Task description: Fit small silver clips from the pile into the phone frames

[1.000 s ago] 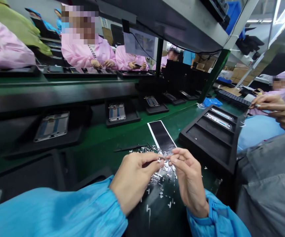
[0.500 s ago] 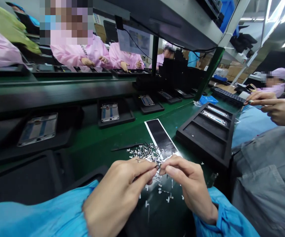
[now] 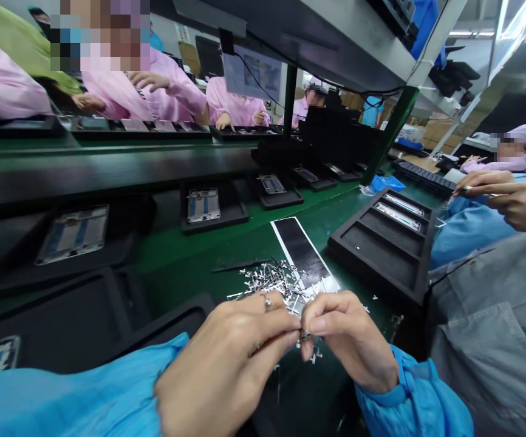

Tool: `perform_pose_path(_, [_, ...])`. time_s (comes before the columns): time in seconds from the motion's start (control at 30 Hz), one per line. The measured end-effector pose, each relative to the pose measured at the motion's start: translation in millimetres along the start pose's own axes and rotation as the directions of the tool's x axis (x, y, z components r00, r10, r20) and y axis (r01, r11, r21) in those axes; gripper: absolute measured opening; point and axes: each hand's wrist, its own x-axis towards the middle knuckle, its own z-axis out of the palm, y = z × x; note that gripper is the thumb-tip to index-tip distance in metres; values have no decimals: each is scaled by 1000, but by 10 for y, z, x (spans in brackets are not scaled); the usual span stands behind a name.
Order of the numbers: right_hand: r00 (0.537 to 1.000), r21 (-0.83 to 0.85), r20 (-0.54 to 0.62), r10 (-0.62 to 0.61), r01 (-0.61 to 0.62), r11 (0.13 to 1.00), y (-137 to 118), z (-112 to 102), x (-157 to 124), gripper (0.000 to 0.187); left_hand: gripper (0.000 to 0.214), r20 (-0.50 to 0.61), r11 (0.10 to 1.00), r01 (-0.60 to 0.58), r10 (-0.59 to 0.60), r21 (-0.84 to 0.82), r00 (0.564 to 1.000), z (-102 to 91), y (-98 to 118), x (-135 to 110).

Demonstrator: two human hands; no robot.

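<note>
My left hand (image 3: 226,358) and my right hand (image 3: 347,337) meet fingertip to fingertip low in the middle, both in blue sleeves. Together they pinch a tiny metal part (image 3: 305,334), mostly hidden between thumbs and forefingers. A ring sits on a left finger. Just beyond my fingers lies a heap of small silver metal parts (image 3: 276,282) on the green bench, partly over a black strip with a white border (image 3: 300,250).
A black compartment tray (image 3: 381,255) stands right of the strip with two parts in its far slots. Black trays with phone frames (image 3: 203,205) sit on the conveyor behind. A co-worker's hands (image 3: 509,197) work at the right; people in pink sit across the line.
Both my hands have drawn closer to me and lower, away from the heap, still pinched together. The heap of silver parts now shows in full beyond my fingers.
</note>
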Motion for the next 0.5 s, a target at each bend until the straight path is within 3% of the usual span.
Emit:
perform_pose_path(0.17, [996, -139, -80, -39, 28, 990, 63, 45, -11, 14, 24, -29, 971, 183, -190, -155, 981, 37, 83, 6])
perform_pose_path(0.27, [983, -380, -139, -117, 56, 923, 114, 2, -42, 19, 21, -176, 986, 78, -104, -145, 979, -67, 155, -66])
perform_pose_path(0.37, [963, -664, -169, -209, 46, 747, 230, -214, -114, 23, 13, -423, 998, -54, 63, 32, 904, -314, 276, -279])
perform_pose_path(0.43, [934, -810, -192, -301, 22, 585, 347, -452, -157, 24, 9, -511, 984, 1, 92, 179, 854, -489, 339, -477])
perform_pose_path(0.5, [913, -905, -180, -367, -7, 425, 467, -710, -177, 27, 13, -512, 952, 147, 12, 269, 859, -610, 327, -673])
